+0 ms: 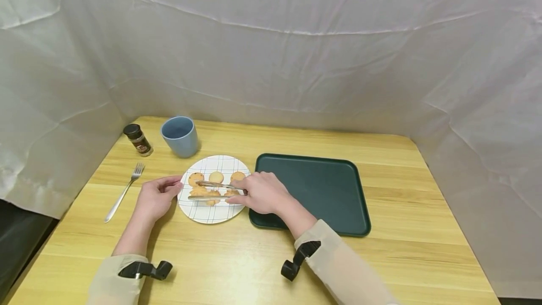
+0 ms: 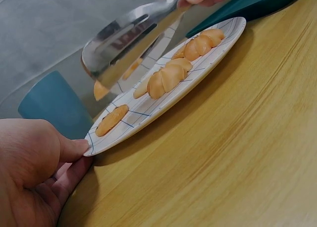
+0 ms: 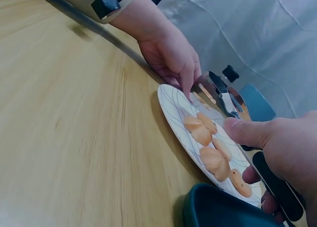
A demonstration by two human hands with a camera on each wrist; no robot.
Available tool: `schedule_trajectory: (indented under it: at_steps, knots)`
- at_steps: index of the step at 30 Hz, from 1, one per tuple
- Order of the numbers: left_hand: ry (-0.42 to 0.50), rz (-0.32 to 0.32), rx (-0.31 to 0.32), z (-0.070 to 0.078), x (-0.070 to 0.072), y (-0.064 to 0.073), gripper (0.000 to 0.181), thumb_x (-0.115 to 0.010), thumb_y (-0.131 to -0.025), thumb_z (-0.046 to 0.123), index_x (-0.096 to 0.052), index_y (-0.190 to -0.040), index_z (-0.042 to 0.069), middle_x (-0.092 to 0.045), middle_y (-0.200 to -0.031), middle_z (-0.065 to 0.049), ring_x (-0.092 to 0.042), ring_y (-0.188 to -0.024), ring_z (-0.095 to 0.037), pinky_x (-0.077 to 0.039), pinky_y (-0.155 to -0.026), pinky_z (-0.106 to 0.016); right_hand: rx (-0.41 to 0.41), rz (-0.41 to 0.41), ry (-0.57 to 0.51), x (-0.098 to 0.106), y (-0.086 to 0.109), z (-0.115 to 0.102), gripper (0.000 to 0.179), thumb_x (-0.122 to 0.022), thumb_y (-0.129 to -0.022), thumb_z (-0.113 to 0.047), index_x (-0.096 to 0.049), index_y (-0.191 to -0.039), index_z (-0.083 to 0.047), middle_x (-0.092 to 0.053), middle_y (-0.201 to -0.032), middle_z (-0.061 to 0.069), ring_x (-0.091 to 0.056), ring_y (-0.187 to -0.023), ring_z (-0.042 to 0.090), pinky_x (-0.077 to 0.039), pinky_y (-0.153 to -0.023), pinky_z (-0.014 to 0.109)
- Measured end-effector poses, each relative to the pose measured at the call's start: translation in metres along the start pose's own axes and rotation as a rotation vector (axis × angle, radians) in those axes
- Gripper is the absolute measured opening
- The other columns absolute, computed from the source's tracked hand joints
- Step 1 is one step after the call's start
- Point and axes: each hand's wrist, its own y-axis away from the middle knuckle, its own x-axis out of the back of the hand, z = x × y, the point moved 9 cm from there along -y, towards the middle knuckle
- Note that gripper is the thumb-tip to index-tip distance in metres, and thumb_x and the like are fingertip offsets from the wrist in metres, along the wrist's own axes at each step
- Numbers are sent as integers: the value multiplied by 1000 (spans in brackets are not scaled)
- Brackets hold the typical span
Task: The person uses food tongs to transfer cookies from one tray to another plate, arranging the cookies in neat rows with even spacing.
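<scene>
At the left rim of a white checked plate [image 1: 203,214], my left hand [image 1: 157,197] pinches the edge between thumb and fingers. My right hand [image 1: 264,193] grips metal tongs [image 2: 126,31] by their dark handle and holds them over the plate. Between the tongs' broad ends shows an orange-brown cookie [image 2: 99,91]; the metal hides most of it. Round cookies [image 1: 216,177] lie along the plate's far side, partly covered by the tongs in the head view. Nearer to me are flower-shaped cookies [image 2: 171,80].
A dark green tray [image 1: 323,194] lies right of the plate, under my right wrist. Behind the plate stands a blue cup [image 1: 181,140]. A black-capped spice jar [image 1: 139,140] and a fork [image 1: 124,194] are on the left. Grey cloth [image 1: 296,69] encloses the wooden table [image 1: 224,267].
</scene>
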Motion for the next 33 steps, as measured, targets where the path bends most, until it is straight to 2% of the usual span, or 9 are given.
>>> schedule_trajectory:
  at_steps: [12,17,26,33]
  knots:
    - [-3,0,12,1,-1,-1,39,-67,-107,25,-69,-138,0,-72,-124,-19,-63,-112,-27,-48,-81,-20,4,-35,5,-8,-11,-7,48,-64,-101,-60,-74,-136,-29,-62,-82,-14,-54,-67,6,-42,-56,29]
    - [-12,10,-5,2,-1,-1,38,-67,-107,23,-69,-137,0,-73,-122,-19,-64,-110,-26,-48,-81,-19,-3,-34,2,-11,-12,-8,45,-64,-101,-60,-76,-131,-29,-59,-78,-15,-54,-66,6,-42,-55,29]
    - [-20,14,-32,1,0,-1,37,-66,-107,22,-70,-135,-1,-74,-121,-19,-66,-105,-21,-49,-79,-17,-12,-55,7,-16,-15,-8,53,-63,-100,-64,-72,-140,-29,-70,-94,-13,-58,-73,4,-45,-60,29]
    - [-19,17,-31,2,1,0,36,-67,-106,21,-70,-134,-2,-74,-121,-19,-66,-104,-20,-49,-79,-17,-23,-57,-19,-14,-11,-8,59,-63,-99,-66,-71,-142,-26,-64,-78,-14,-55,-65,6,-43,-56,29]
